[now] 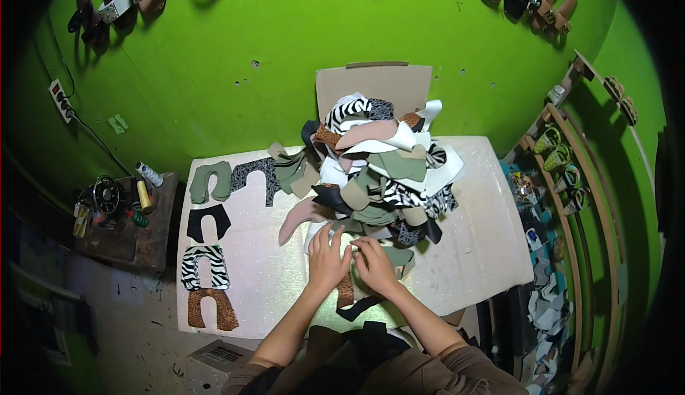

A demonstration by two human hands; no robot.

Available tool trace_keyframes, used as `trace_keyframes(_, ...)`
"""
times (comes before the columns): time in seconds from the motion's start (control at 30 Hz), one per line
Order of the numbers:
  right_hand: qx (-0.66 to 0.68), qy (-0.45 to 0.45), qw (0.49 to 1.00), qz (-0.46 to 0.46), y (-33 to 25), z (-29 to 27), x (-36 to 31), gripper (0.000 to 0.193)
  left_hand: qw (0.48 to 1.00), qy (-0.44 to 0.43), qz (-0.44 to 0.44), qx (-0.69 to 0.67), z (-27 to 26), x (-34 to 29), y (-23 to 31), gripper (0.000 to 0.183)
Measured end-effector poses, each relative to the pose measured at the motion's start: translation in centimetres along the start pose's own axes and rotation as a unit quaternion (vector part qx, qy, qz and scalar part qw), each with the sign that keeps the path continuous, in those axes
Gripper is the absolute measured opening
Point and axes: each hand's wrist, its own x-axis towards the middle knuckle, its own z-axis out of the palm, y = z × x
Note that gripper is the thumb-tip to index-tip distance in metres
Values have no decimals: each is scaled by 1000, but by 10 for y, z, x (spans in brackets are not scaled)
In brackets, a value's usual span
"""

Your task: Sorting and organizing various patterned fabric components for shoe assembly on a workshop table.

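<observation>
The left hand (328,261) and the right hand (374,265) are side by side at the near edge of a big pile (385,174) of cut pieces. The left hand's fingers are nearly straight and a bit apart. The right hand's fingers are bent more. Both palms face down, so I cannot tell if the hands have hold of anything.

The pile sits just past the hands on a pale counter (474,252). A pink piece (298,220) sticks out to the left of the hands, and a green piece (401,258) is just right of the right hand. Nearer than the hands, between the arms, are a brown spotted strip (345,291) and a black strip (357,309).

Well left of the hands, curved pieces lie in a row: green (199,181), black (198,224), zebra (191,270) and brown spotted (225,313). Far behind the pile stands some cardboard (374,81).
</observation>
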Motion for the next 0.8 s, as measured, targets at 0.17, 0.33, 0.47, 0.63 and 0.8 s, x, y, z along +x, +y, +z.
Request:
trace_keyframes(0.17, -206, 82, 967, -125, 13, -43, 19, 32, 999, 2, 24, 26, 4, 25, 26, 41)
trace_keyframes(0.33, -236, 73, 953, -178, 26, -56, 42, 41, 999, 10, 19, 25, 11, 38, 31, 40)
trace_keyframes(0.47, -277, 43, 937, -209, 17, -61, 56, 41, 1000, 4, 7, 28, 13, 42, 32, 41)
trace_keyframes(0.63, -336, 69, 911, -230, 35, -54, 63, 33, 998, -18, 41, 50, 6, 44, 32, 42)
trace_keyframes(0.8, -170, 138, 954, -204, 11, -78, 74, 31, 999, 6, 39, -10, -22, 61, 47, 56)
